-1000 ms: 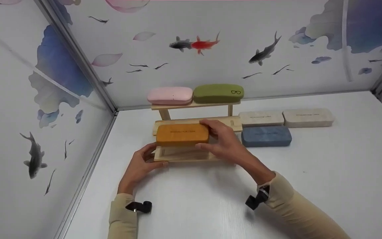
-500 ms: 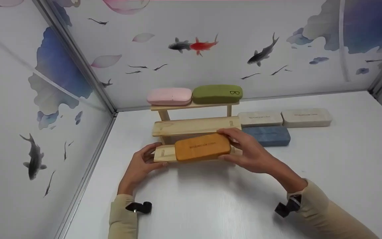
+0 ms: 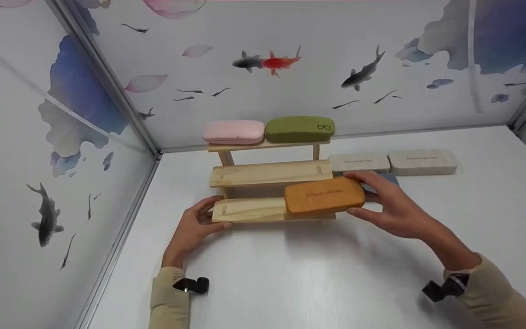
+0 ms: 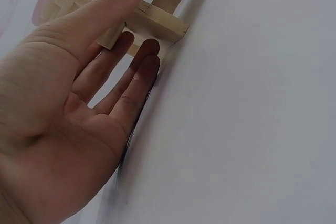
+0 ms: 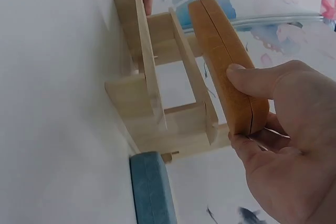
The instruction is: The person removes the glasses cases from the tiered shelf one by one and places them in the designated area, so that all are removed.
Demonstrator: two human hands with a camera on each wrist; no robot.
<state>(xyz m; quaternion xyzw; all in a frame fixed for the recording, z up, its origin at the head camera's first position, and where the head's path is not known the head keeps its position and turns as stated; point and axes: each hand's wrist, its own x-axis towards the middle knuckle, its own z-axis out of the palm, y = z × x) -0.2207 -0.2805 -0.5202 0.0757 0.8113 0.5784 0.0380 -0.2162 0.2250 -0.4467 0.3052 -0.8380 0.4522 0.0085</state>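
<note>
Rack [image 3: 270, 173]: pale wood, three stepped shelves, standing on the white table [image 3: 263, 278].
Orange case [image 3: 324, 195]: oblong, rounded corners, a line of lettering on top too blurred to read; held up, slightly tilted, before the rack's right end, overlapping the bottom shelf [image 3: 251, 210] in the head view.
Right hand [image 3: 391, 208]: clamped on the right end of the orange case, thumb on the near side, fingers on the far side; off to the right of the rack.
Left hand [image 3: 197, 228]: holding the rack by the left end of its bottom shelf, thumb at the front, fingers behind; well apart from the right hand.
Pink case [image 3: 234, 131]: on the rack's top shelf, left half.
Green case [image 3: 300, 129]: on the rack's top shelf, right half, just beside the pink case; small glasses drawing on the front.
Whitish cases [image 3: 423, 162]: two, end to end on the table, right of the rack.
Blue case [image 5: 152, 187]: on the table, right of the rack; mostly hidden in the head view.
Wall [image 3: 318, 98]: behind the rack, decorated with fish and petals.
</note>
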